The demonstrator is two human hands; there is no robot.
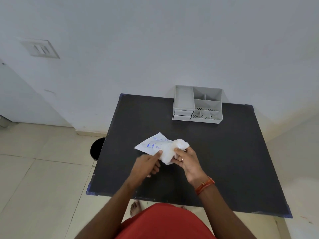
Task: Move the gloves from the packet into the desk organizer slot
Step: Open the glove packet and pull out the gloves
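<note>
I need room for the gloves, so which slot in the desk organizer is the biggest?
The long rectangular slot down the left side of the desk organizer. It runs almost the full depth, while the others on the right are smaller divided compartments.

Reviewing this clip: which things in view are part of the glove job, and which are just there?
Part of the job:
packet, held by the left hand
gloves, partly out of the packet, held by the right hand
organizer, at the back of the table

Just there:
black bin on the floor
wall switch
</note>
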